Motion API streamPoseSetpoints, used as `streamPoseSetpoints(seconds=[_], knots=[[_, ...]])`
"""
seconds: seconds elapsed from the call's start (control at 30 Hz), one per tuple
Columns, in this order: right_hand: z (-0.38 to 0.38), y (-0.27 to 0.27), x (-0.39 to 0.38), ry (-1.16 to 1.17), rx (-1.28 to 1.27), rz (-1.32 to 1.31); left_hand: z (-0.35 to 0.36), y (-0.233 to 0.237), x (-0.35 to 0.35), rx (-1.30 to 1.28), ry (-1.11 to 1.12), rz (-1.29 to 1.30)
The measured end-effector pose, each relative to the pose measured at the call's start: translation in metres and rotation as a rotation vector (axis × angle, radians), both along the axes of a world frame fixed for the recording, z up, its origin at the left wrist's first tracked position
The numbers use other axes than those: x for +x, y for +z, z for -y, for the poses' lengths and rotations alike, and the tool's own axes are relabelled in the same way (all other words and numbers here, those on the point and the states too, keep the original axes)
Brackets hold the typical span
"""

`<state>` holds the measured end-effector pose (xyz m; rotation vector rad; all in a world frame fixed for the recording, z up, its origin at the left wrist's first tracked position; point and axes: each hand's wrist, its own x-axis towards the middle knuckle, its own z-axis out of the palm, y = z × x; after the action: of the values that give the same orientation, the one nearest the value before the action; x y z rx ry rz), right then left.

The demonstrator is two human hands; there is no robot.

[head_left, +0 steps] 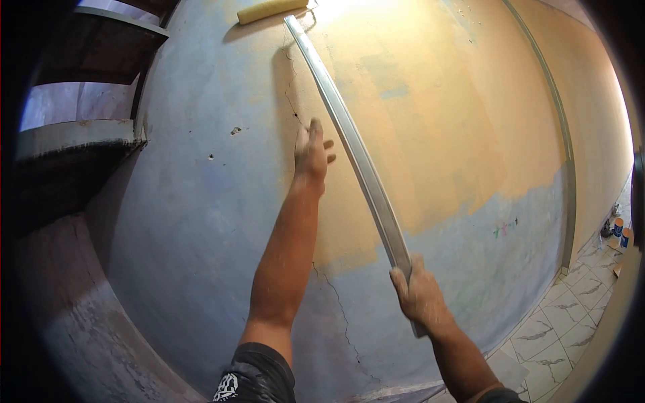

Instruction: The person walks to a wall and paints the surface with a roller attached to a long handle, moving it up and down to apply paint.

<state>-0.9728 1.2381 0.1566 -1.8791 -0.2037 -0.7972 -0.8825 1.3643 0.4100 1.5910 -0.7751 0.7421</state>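
Observation:
A paint roller with a yellow sleeve is against the wall at the top, at the end of a long metal bar that slants down to the right. My right hand is wrapped round the bar near its lower end. To the left of the bar, my left hand is raised with its fingers apart, holding nothing. Behind both hands is the wall, its upper right painted yellow-orange and the rest bluish grey. How the roller's handle joins the bar is hard to make out.
Dark shelves jut out on the left. A thin crack runs down the wall, with small holes higher up. At the right are a wall corner strip, marble-patterned floor tiles and small orange-topped containers.

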Motion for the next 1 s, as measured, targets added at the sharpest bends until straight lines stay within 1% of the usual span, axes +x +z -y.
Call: streamPoseSetpoints(seconds=[0.03,0.17,0.3,0.33,0.4,0.43,0.5,0.53,0.6,0.63,0.7,0.73,0.8,0.83,0.9,0.97,1.0], knots=[[0.003,0.014,0.006,-0.009,-0.003,0.025,-0.009,-0.019,-0.007,-0.004,-0.078,0.036],[0.012,0.079,0.033,-0.057,-0.052,0.14,-0.044,-0.099,-0.041,0.064,-0.246,-0.015],[0.015,0.153,0.046,-0.128,-0.097,0.123,-0.072,-0.167,-0.071,0.112,-0.343,-0.177],[0.018,0.17,0.05,-0.124,-0.099,0.123,-0.079,-0.18,-0.075,0.109,-0.339,-0.178],[0.022,0.194,0.057,-0.157,-0.099,0.133,-0.09,-0.204,-0.081,0.038,-0.438,-0.287],[0.023,0.197,0.053,-0.153,-0.103,0.131,-0.097,-0.216,-0.083,0.033,-0.435,-0.289],[0.034,0.2,0.04,-0.11,-0.098,0.07,-0.111,-0.24,-0.085,-0.052,-0.443,-0.389],[0.041,0.191,0.041,-0.13,-0.126,0.108,-0.117,-0.253,-0.088,-0.056,-0.444,-0.393],[0.05,0.161,0.034,-0.13,-0.13,0.097,-0.131,-0.28,-0.094,-0.121,-0.456,-0.565],[0.054,0.142,0.03,-0.131,-0.132,0.094,-0.139,-0.295,-0.097,-0.12,-0.457,-0.569],[0.06,0.095,0.031,-0.14,-0.12,0.162,-0.153,-0.325,-0.101,-0.202,-0.44,-0.725],[0.061,0.073,0.024,-0.135,-0.115,0.148,-0.161,-0.34,-0.104,-0.205,-0.442,-0.725],[0.057,0.051,0.014,-0.136,-0.114,0.154,-0.173,-0.362,-0.103,-0.321,-0.439,-0.854],[0.053,0.044,0.011,-0.149,-0.112,0.117,-0.176,-0.372,-0.103,-0.321,-0.443,-0.85],[0.051,0.047,0.011,-0.169,-0.105,0.078,-0.18,-0.384,-0.104,-0.369,-0.389,-0.967],[0.052,0.076,0.02,-0.114,-0.119,0.167,-0.18,-0.389,-0.103,-0.362,-0.373,-0.958],[0.049,0.097,0.021,-0.139,-0.127,0.153,-0.178,-0.39,-0.104,-0.364,-0.356,-0.952]])
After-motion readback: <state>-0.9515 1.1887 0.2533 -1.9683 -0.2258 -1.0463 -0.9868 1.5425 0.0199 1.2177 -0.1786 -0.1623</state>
